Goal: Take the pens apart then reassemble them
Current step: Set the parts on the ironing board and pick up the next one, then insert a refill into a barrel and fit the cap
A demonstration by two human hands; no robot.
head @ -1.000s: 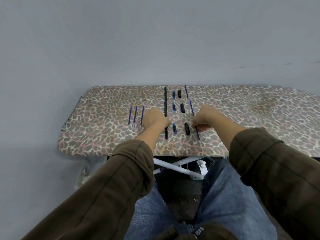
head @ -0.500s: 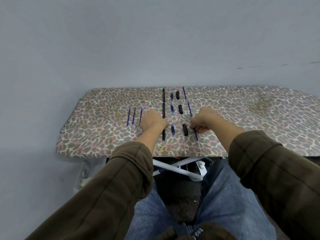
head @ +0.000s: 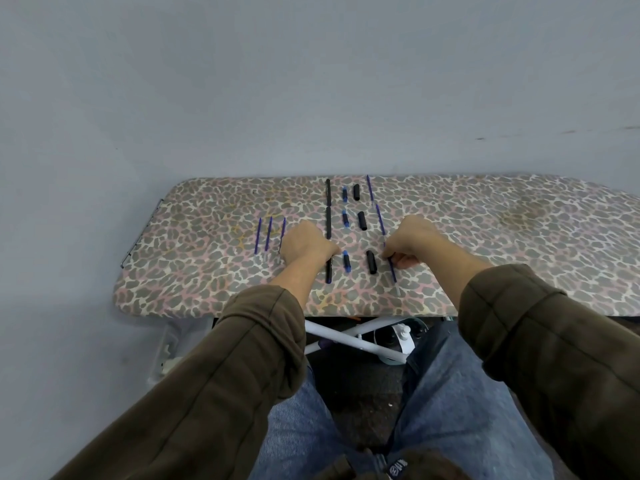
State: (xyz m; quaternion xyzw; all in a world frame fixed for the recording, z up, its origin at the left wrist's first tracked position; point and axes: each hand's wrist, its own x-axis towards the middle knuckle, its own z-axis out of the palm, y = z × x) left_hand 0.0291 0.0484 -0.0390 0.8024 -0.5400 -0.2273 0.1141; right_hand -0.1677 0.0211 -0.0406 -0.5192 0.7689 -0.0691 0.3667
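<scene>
Pen parts lie in rows on a leopard-print ironing board (head: 519, 258). From left to right the rows hold black barrels (head: 328, 223), short blue pieces (head: 345, 219), black caps (head: 362, 221) and thin blue refills (head: 380, 223). My left hand (head: 304, 245) is curled over the far end of the nearest black barrel (head: 328, 271), which sticks out toward me. My right hand (head: 412, 239) pinches the nearest blue refill (head: 393, 277) against the board. Between my hands lie a blue piece (head: 346, 262) and a black cap (head: 371, 262).
Three more blue refills (head: 269, 239) lie side by side just left of my left hand. A grey wall stands right behind the board. Under the near edge are the white board legs (head: 349, 341) and my knees in jeans.
Both hands stay where they were, on the nearest barrel and refill. Only the view has shifted slightly.
</scene>
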